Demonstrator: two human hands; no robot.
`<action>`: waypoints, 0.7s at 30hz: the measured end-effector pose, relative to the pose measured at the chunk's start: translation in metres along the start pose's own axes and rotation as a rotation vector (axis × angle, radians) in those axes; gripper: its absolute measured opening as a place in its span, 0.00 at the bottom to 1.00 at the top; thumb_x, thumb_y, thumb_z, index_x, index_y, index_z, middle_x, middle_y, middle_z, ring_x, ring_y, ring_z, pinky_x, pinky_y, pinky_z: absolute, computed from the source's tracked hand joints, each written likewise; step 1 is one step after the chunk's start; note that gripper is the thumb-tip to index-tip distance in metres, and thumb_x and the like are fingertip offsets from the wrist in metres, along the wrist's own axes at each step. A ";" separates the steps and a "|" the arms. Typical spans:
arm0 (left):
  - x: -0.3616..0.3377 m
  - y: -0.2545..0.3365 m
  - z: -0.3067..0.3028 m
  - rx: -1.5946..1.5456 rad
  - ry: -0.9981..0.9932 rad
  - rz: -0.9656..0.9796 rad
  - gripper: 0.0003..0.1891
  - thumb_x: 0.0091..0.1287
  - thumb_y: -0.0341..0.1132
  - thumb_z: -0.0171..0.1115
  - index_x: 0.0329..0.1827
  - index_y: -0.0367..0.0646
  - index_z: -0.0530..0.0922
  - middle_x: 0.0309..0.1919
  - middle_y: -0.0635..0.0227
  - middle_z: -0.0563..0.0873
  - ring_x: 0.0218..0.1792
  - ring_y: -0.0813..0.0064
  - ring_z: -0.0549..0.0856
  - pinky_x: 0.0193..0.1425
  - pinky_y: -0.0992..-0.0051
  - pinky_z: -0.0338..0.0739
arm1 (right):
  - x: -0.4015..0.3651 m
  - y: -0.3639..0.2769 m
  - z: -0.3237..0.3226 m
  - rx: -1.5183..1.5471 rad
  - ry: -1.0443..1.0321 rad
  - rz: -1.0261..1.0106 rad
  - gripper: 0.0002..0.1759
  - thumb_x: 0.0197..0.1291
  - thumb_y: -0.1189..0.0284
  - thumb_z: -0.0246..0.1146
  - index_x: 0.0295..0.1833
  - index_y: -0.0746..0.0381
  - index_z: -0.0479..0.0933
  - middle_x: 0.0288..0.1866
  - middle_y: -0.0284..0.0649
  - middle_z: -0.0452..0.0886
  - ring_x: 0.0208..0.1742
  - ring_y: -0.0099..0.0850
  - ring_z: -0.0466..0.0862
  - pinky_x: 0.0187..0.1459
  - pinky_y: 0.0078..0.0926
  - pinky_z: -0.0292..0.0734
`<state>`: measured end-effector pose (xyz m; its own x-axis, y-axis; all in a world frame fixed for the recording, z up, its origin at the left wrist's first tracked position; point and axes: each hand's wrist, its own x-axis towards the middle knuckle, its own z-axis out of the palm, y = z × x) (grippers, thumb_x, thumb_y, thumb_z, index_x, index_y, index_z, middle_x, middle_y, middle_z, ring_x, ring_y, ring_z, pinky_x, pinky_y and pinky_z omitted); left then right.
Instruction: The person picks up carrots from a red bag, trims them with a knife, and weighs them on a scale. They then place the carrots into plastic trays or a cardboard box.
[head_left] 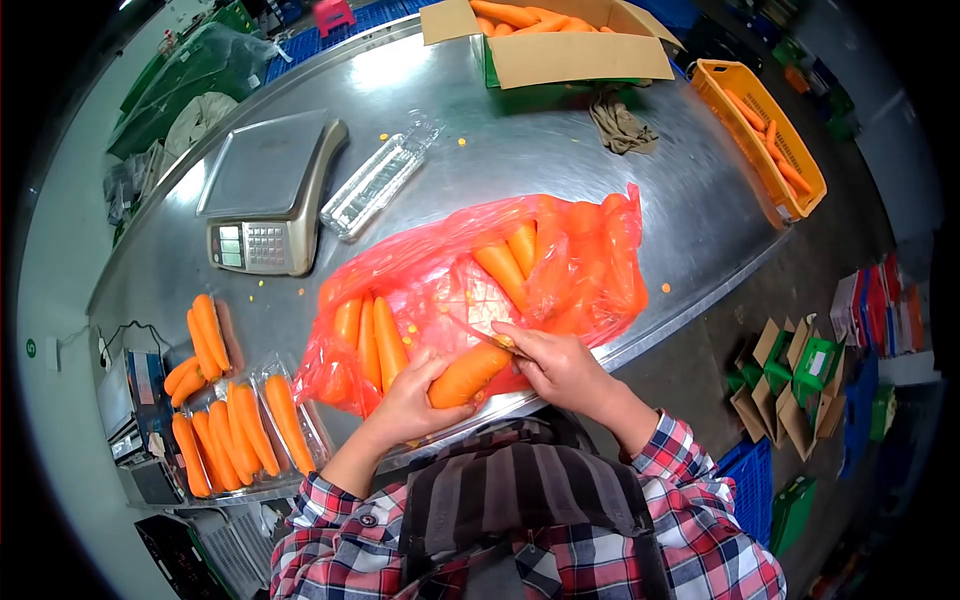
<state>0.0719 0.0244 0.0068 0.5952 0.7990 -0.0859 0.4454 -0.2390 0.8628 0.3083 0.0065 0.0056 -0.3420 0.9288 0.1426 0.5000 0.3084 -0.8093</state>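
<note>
L hand [412, 402]'s wrapped round a carrot [468, 376], R hand [562, 370] pinching what looks like a knife [508, 343] at its R end. Red bag [425, 235] w/ more carrots [389, 342] on the desk [560, 150] just past both hands. Scale [262, 170]'s fwd-left, crate [806, 198] w/ carrots far R.

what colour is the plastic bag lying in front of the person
The plastic bag is a see-through pinkish red, seen best in the head view.
</note>
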 end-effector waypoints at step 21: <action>0.014 -0.019 0.018 -1.775 0.548 -0.198 0.29 0.70 0.47 0.55 0.69 0.43 0.59 0.67 0.57 0.67 0.69 0.57 0.65 0.73 0.51 0.57 | 0.018 -0.010 0.029 -0.191 0.211 -0.098 0.30 0.51 0.83 0.59 0.64 0.66 0.68 0.38 0.51 0.81 0.36 0.43 0.83 0.37 0.34 0.78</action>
<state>0.0845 0.0303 -0.0197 0.2142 0.8918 -0.3986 -0.8697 0.3599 0.3378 0.2735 0.0144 -0.0003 -0.2328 0.9088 0.3464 0.6206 0.4130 -0.6666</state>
